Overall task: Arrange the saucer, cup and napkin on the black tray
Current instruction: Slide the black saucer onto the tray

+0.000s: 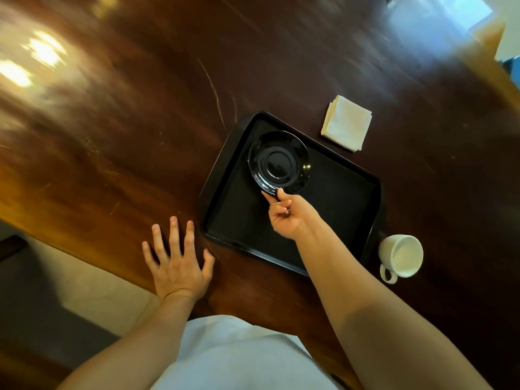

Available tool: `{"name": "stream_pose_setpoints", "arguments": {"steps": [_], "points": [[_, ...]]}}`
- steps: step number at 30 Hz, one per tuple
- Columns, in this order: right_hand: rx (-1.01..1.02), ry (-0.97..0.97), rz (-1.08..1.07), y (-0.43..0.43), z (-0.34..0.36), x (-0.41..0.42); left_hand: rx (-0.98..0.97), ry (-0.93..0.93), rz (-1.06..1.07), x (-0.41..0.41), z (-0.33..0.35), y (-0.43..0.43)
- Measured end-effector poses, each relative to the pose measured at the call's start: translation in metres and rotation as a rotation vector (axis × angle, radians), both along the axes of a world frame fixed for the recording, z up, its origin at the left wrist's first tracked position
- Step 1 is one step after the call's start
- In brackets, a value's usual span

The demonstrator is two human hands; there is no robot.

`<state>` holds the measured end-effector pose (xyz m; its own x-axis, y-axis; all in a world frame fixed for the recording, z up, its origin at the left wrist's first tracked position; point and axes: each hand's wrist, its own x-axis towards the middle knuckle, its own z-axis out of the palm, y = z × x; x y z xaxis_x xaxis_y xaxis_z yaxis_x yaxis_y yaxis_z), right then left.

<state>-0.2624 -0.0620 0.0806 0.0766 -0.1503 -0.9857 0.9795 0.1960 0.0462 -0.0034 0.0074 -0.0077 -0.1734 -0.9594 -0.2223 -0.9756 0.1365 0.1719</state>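
Note:
A black rectangular tray (332, 204) lies on the dark wooden table. A glossy black saucer (278, 161) sits in the tray's far left corner. My right hand (287, 216) pinches the saucer's near rim between thumb and fingers. A white cup (401, 256) with its handle toward me stands on the table just right of the tray's near right corner. A folded cream napkin (346, 126) lies on the table beyond the tray's far edge. My left hand (178, 258) rests flat on the table, fingers spread, just left of the tray.
The wooden table (126, 136) stretches far to the left and away from me, with bright light reflections on it. Its near edge runs diagonally by my left wrist, with floor (84, 291) below. My white clothing (239, 358) fills the bottom centre.

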Motion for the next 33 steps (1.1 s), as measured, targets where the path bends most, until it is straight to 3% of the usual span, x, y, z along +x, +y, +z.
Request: {"name": "stream_pose_setpoints", "arguments": {"steps": [10,21,28,33], "points": [[-0.044,0.125,0.226,-0.005,0.004,-0.003,-0.016,0.002,-0.005,0.001,-0.003,0.002],[-0.137,0.242,0.316,0.005,0.012,0.009,-0.012,0.010,0.015,0.000,-0.005,0.000],[-0.192,0.376,0.370,0.043,0.024,0.005,-0.019,0.043,0.023,0.000,-0.002,0.001],[-0.067,0.503,0.408,0.105,0.029,-0.010,-0.004,0.031,0.034,0.000,0.001,0.004]]}}
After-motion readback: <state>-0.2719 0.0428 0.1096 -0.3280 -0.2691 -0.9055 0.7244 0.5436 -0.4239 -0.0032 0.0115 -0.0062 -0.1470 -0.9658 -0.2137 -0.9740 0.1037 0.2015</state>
